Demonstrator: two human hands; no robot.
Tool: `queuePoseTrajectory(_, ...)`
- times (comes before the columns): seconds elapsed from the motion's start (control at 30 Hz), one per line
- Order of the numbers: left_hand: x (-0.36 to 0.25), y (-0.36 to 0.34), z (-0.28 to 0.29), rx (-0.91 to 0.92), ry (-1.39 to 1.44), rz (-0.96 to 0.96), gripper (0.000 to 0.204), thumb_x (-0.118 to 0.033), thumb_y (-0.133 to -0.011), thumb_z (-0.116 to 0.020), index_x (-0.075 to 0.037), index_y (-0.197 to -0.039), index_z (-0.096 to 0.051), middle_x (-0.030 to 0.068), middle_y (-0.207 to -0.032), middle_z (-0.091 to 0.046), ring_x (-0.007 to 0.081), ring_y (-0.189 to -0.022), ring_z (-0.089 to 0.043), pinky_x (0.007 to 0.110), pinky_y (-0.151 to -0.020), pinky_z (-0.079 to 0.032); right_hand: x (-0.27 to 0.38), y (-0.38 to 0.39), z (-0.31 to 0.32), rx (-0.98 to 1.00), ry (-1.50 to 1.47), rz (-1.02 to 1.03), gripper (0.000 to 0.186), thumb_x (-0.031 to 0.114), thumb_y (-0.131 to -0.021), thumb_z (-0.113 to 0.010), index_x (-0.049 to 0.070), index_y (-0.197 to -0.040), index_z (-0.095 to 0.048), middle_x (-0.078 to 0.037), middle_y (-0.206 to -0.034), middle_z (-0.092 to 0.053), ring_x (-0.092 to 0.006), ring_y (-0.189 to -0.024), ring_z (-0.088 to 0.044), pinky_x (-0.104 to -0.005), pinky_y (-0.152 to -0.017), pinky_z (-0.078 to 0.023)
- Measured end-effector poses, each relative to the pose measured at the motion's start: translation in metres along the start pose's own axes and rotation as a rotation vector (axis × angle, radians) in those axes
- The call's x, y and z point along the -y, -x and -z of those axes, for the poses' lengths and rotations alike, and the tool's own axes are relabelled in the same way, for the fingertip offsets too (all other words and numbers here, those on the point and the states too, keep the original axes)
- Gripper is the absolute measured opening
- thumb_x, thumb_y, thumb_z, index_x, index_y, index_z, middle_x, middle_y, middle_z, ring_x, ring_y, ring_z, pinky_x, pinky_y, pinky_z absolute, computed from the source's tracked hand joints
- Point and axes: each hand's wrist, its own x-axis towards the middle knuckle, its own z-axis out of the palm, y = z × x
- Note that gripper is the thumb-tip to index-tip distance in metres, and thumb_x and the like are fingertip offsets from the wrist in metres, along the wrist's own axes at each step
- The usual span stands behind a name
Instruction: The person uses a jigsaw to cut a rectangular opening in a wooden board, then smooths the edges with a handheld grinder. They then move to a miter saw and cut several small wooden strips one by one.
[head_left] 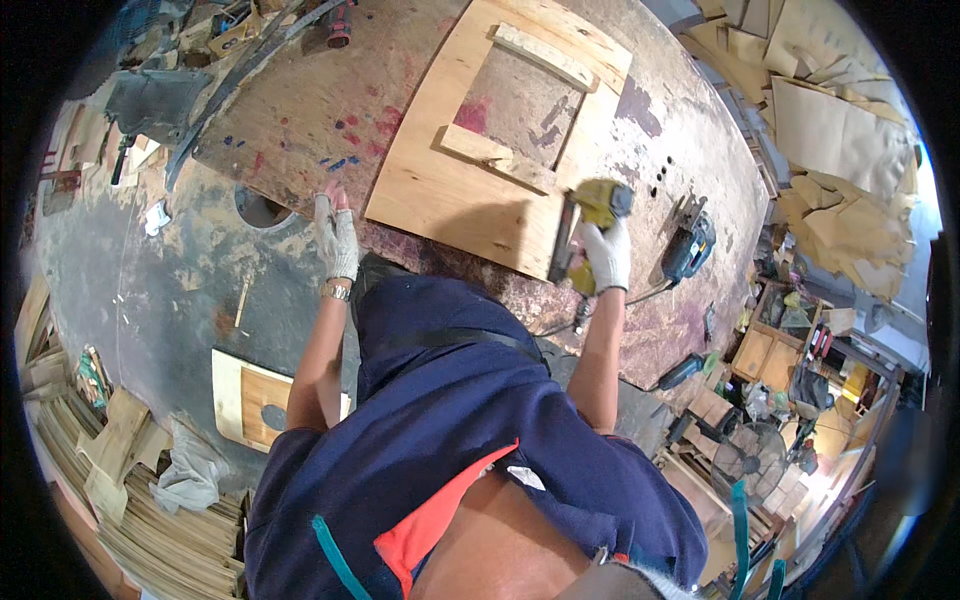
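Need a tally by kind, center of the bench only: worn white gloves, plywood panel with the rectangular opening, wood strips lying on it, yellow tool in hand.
White gloves, on the left hand and right hand: 2
Plywood panel: 1
Wood strips, near and far: 2
Yellow tool: 1
Total: 6

The yellow tool is blurred and the plywood panel cropped at top

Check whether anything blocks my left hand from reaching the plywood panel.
Nothing visible does: only stained tabletop shows between the left hand and the plywood panel. The right hand holds the yellow tool at the panel's right edge.
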Motion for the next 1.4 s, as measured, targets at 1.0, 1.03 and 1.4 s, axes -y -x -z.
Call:
queuePoseTrajectory(1.0,-0.034,0.021,-0.073,0.550,-1.085,-0.150,0.068,-0.061,-0.098,-0.054,0.003,-0.121,-0.054,0.0317,-0.111,-0.058,0.0484,-0.104,-0.062,0.058,-0.084,-0.053,0.007,0.049,0.060,-0.314,-0.345,0.021,0.028,0.024,-0.092,-0.076,-0.002,-0.086,-0.069,-0.002,-0.071,-0.063,-0.0082,-0.065,-0.047,-0.0310,-0.057,-0.042)
queuePoseTrajectory(1.03,-0.039,0.027,-0.078,0.564,-1.000,-0.187,0.066,-0.059,-0.099,-0.054,0.003,-0.122,-0.055,0.0318,-0.113,-0.058,0.0502,-0.105,-0.061,0.058,-0.085,-0.052,0.047,0.055,0.080,-0.315,-0.275,0.058,0.025,0.020,-0.092,-0.076,-0.003,-0.085,-0.066,-0.003,-0.069,-0.061,-0.0086,-0.065,-0.047,-0.0299,-0.057,-0.041)
queuePoseTrajectory(1.4,-0.259,0.005,-0.049,0.533,0.244,0.313,0.055,-0.041,-0.108,-0.053,-0.001,-0.145,-0.054,0.0121,-0.135,-0.065,0.0193,-0.122,-0.063,0.033,-0.107,-0.049,0.157,0.092,0.047,0.301,-0.169,0.306,0.055,0.048,-0.094,-0.069,-0.006,-0.104,-0.069,-0.011,-0.082,-0.067,-0.0167,-0.076,-0.066,-0.0337,-0.070,-0.053)
